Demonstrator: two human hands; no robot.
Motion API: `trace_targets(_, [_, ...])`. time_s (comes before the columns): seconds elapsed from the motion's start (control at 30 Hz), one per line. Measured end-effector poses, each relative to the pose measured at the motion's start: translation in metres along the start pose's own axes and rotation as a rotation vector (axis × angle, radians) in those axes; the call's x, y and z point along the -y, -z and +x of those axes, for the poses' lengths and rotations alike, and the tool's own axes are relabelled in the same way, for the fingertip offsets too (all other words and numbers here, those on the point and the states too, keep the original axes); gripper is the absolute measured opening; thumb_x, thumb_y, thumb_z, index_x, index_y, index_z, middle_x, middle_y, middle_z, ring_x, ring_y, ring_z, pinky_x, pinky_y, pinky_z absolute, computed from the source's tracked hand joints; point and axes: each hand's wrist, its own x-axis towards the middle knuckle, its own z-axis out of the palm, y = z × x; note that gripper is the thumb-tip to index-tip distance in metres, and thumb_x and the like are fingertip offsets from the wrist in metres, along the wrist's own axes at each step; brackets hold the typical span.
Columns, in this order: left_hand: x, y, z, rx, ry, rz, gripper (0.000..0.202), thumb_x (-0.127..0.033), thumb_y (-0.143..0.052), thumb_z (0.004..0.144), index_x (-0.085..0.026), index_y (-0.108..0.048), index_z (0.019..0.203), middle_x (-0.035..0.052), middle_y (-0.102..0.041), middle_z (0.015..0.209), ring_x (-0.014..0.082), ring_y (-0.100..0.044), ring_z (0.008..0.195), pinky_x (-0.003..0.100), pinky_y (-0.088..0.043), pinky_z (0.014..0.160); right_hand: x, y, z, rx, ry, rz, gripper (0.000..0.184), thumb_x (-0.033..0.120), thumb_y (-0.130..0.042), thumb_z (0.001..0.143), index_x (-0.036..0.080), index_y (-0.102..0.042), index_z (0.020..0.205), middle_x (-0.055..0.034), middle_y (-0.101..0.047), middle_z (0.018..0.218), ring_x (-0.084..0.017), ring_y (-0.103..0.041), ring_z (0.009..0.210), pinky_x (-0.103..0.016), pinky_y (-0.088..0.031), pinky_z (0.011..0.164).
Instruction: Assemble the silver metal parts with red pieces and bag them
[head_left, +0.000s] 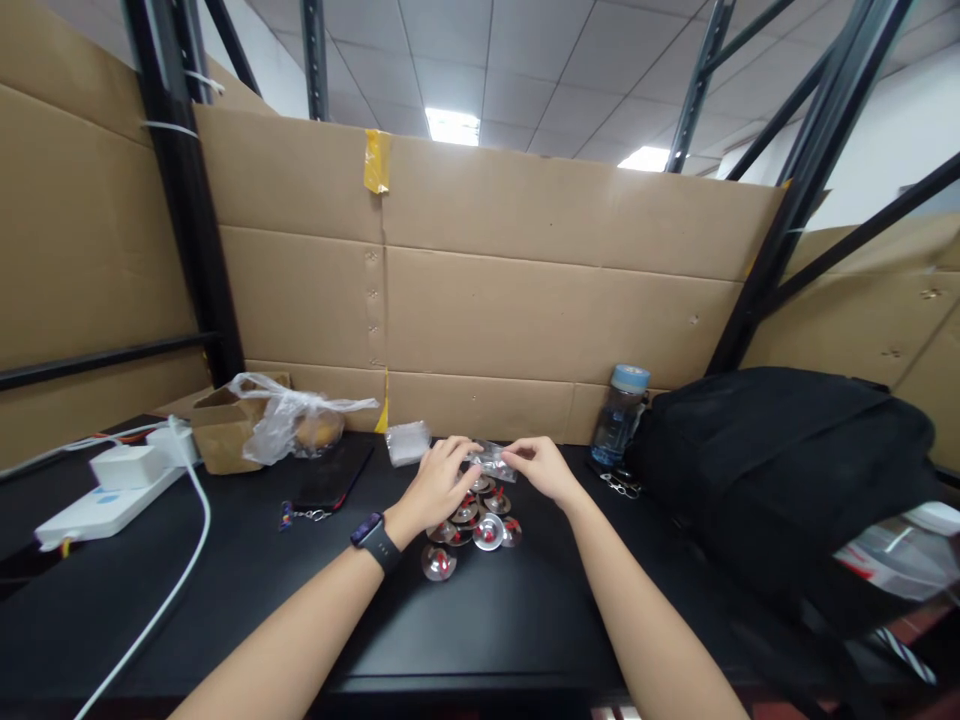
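Note:
A small clear plastic bag (493, 463) is stretched between my hands, just above a pile on the black table. My right hand (546, 468) pinches its right end between thumb and fingertips. My left hand (444, 482), with a dark smartwatch on the wrist, has its fingers closed at the bag's left end; the exact grip there is partly hidden. Below lies a heap of round, shiny, clear-looking discs with red bits at their centres (489, 533). One such disc (438, 562) rests a little apart at the front. My left hand covers part of the heap.
A stack of clear plastic sleeves (408, 442) lies behind my left hand. Leftward are a black phone or case (330, 482), a knotted plastic bag (296, 425), a brown box (223, 435) and a power strip (112, 505). A water bottle (619, 420) and black backpack (780, 470) stand right.

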Motion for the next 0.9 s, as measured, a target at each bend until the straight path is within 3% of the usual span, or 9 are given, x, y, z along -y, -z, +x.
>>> trace_targets(0.13, [0.008, -0.001, 0.000, 0.006, 0.046, 0.032, 0.036, -0.043, -0.044, 0.100, -0.026, -0.075, 0.092, 0.0049, -0.057, 0.126, 0.0261, -0.047, 0.121, 0.045, -0.036, 0.105, 0.008, -0.004, -0.002, -0.044, -0.145, 0.143, 0.030, 0.044, -0.073, 0.075, 0.014, -0.078, 0.080, -0.0061, -0.074, 0.071, -0.016, -0.061, 0.062, -0.025, -0.044, 0.056])
trace_targets(0.27, [0.017, -0.001, 0.001, 0.043, 0.050, -0.026, 0.042, -0.043, -0.050, 0.097, -0.021, -0.071, 0.067, 0.0043, -0.063, 0.119, 0.0245, -0.053, 0.115, 0.042, -0.038, 0.104, 0.009, -0.003, -0.003, -0.034, -0.172, 0.197, 0.033, 0.045, -0.074, 0.075, 0.015, -0.079, 0.085, -0.0065, -0.074, 0.076, -0.014, -0.060, 0.063, -0.023, -0.043, 0.054])
trace_targets(0.33, [0.019, -0.001, 0.001, 0.030, 0.066, -0.082, 0.031, -0.042, -0.058, 0.092, -0.020, -0.068, 0.073, 0.0049, -0.067, 0.108, 0.0223, -0.059, 0.103, 0.038, -0.043, 0.097, 0.009, -0.003, -0.004, 0.018, -0.108, 0.165, 0.033, 0.046, -0.073, 0.077, 0.015, -0.079, 0.086, -0.0068, -0.074, 0.079, -0.015, -0.061, 0.065, -0.024, -0.044, 0.056])
trace_targets(0.4, [0.018, -0.002, 0.001, 0.012, 0.089, -0.161, 0.021, -0.041, -0.065, 0.087, -0.021, -0.067, 0.091, 0.0039, -0.070, 0.099, 0.0208, -0.063, 0.094, 0.035, -0.047, 0.091, 0.009, -0.003, -0.004, 0.088, -0.016, 0.097, 0.033, 0.047, -0.071, 0.079, 0.016, -0.080, 0.085, -0.0071, -0.073, 0.083, -0.016, -0.062, 0.068, -0.026, -0.046, 0.060])
trace_targets(0.5, [0.018, -0.003, 0.000, 0.036, 0.101, -0.260, 0.028, -0.038, -0.066, 0.086, -0.021, -0.065, 0.108, 0.0032, -0.074, 0.096, 0.0204, -0.067, 0.091, 0.033, -0.049, 0.089, 0.011, -0.004, -0.005, 0.152, 0.086, 0.003, 0.032, 0.047, -0.068, 0.084, 0.017, -0.079, 0.081, -0.0071, -0.072, 0.086, -0.017, -0.064, 0.073, -0.027, -0.048, 0.067])
trace_targets(0.67, [0.020, -0.001, 0.001, 0.141, 0.055, -0.256, 0.028, -0.043, -0.059, 0.091, -0.021, -0.077, 0.092, 0.0054, -0.077, 0.097, 0.0224, -0.067, 0.091, 0.032, -0.049, 0.085, 0.016, -0.004, -0.006, 0.176, 0.161, -0.081, 0.032, 0.047, -0.064, 0.088, 0.019, -0.079, 0.083, -0.0067, -0.070, 0.085, -0.019, -0.065, 0.076, -0.028, -0.049, 0.070])
trace_targets(0.9, [0.024, 0.004, 0.006, 0.186, 0.024, -0.303, 0.039, -0.049, -0.055, 0.093, -0.019, -0.078, 0.082, 0.0061, -0.077, 0.087, 0.0217, -0.066, 0.084, 0.032, -0.049, 0.083, 0.019, -0.004, -0.006, 0.186, 0.197, -0.096, 0.037, 0.050, -0.060, 0.091, 0.020, -0.080, 0.082, -0.0062, -0.071, 0.085, -0.019, -0.066, 0.080, -0.029, -0.049, 0.075])
